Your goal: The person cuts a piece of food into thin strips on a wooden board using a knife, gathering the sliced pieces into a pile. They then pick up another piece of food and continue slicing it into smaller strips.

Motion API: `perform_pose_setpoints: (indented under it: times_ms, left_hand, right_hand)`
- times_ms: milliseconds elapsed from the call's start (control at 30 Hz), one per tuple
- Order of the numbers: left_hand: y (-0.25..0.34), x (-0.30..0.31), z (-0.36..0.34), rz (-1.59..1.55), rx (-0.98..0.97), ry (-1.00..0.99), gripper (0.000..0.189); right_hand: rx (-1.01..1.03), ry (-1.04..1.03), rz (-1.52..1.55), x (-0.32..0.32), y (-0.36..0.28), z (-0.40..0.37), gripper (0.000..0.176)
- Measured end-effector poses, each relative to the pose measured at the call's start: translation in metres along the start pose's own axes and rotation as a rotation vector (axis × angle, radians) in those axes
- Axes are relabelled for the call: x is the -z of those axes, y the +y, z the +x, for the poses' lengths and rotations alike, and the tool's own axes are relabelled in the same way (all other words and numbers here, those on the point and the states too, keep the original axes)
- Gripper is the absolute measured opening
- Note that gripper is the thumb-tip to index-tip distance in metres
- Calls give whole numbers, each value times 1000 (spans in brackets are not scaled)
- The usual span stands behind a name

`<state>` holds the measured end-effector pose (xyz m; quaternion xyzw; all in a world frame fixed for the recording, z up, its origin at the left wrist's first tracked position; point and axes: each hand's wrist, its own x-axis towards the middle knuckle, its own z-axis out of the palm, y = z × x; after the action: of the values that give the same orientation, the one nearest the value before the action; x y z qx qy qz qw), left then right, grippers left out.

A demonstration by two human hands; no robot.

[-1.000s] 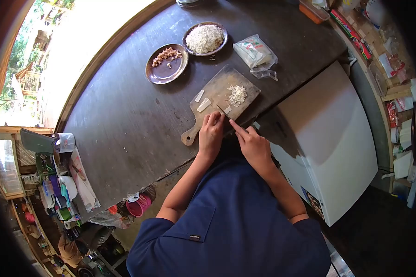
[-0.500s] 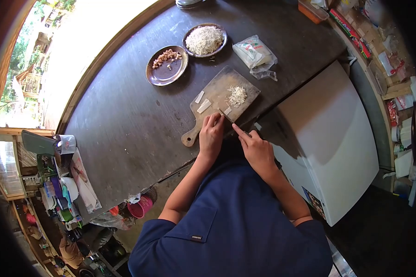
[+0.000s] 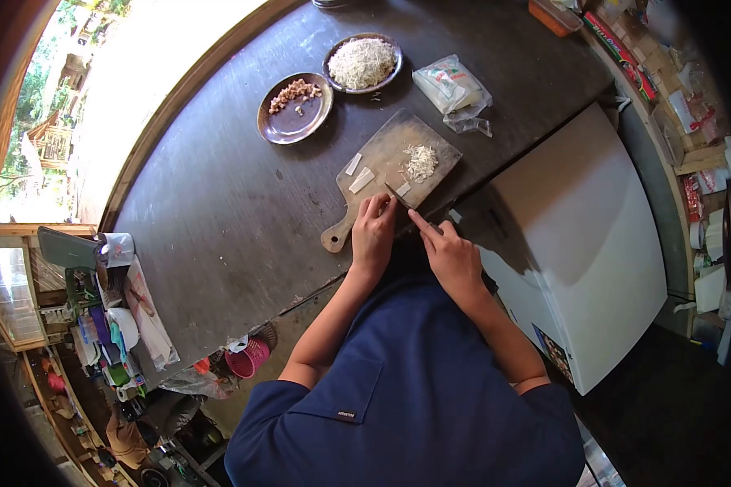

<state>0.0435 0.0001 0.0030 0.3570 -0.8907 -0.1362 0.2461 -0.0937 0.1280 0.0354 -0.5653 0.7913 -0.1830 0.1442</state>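
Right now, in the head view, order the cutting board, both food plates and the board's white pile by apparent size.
1. Cutting board
2. Brown-piece plate and white-shred plate: too alike to rank
3. White pile

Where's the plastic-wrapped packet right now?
In the head view, the plastic-wrapped packet lies on the dark table, upper right of centre, to the right of the large heap of pale shreds and just beyond the cutting board.
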Motion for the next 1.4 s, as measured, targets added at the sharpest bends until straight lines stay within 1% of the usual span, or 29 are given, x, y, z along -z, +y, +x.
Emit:
perform_pose_setpoints:
  times_ms: [100,167,300,367,467,700,767,867,967,1100,1167,1267,1400]
  left_hand:
    - [0,1,-1,-16,-9,11,37]
    - [-2,2,0,-18,-6,9,36]
    - [0,2,-1,-43,5,22,35]
    - [1,3,-1,-45,12,36,34]
    - [1,3,0,-56,14,42,34]
    - [0,1,-2,-65,14,49,32]
    - [1,3,-1,-55,26,43,32]
    - [3,5,1,-7,-7,29,33]
    - [-2,3,0,-13,-21,31,33]
    - [0,4,0,-27,3,31,33]
    - [0,4,-1,-19,6,31,33]
    - [0,4,-1,-25,9,30,33]
    - [-1,4,-2,-34,-1,35,33]
  right_hand:
    - [12,26,11,-2,-3,8,54]
    - [-3,-32,29,5,-5,7,56]
    - [-3,-43,51,4,1,-5,55]
    - [12,-5,55,-2,3,-1,54]
    - [6,-11,21,-3,-6,10,53]
    - [-3,-29,21,3,0,-7,53]
    - [13,8,30,-4,3,-3,53]
    - [12,-1,37,-1,-4,6,52]
    - [9,-24,34,8,-3,-3,51]
    - [-14,-38,-15,11,-1,-13,51]
    - [19,22,69,1,3,-7,51]
    - [26,-2,38,3,-4,4,52]
    - [3,-13,42,9,-4,-8,51]
